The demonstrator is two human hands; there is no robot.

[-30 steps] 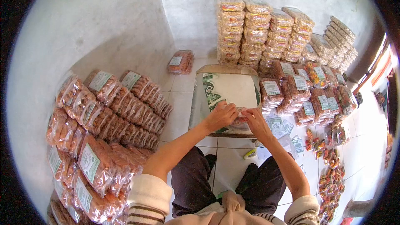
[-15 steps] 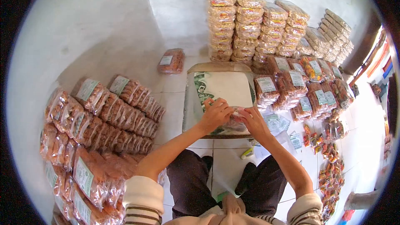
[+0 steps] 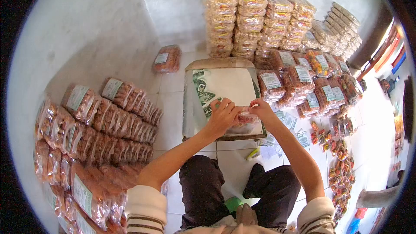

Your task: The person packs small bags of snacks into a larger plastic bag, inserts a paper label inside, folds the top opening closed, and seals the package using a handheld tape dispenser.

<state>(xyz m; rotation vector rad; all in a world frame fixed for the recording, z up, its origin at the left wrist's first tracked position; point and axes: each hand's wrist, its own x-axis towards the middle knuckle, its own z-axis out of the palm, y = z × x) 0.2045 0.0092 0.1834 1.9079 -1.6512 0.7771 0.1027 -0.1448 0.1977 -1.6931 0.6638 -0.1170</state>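
A small clear plastic packet (image 3: 246,117) with reddish-brown contents lies over the near right part of a low table (image 3: 190,123). My left hand (image 3: 224,115) has its fingers bent around the packet's left end. At the right end, my right hand (image 3: 262,110) pinches the plastic between thumb and fingers. Beneath the packet is more clear wrap, its shape partly hidden by my hands. Beyond them a white sheet (image 3: 229,82) with a green printed edge (image 3: 200,91) rests on the tabletop.
Stacked labelled packs (image 3: 104,121) crowd the left side. One pack (image 3: 167,59) sits alone near the wall. Tall stacks of pale packs (image 3: 222,21) stand behind the table, with brown labelled packs (image 3: 294,78) to the right. Printed labels (image 3: 287,121) and small colourful packets (image 3: 342,164) lie on the floor.
The view has shifted slightly, so the table appears further left. More of the packet now shows between my hands, and my right fingers have drawn up at its right end.
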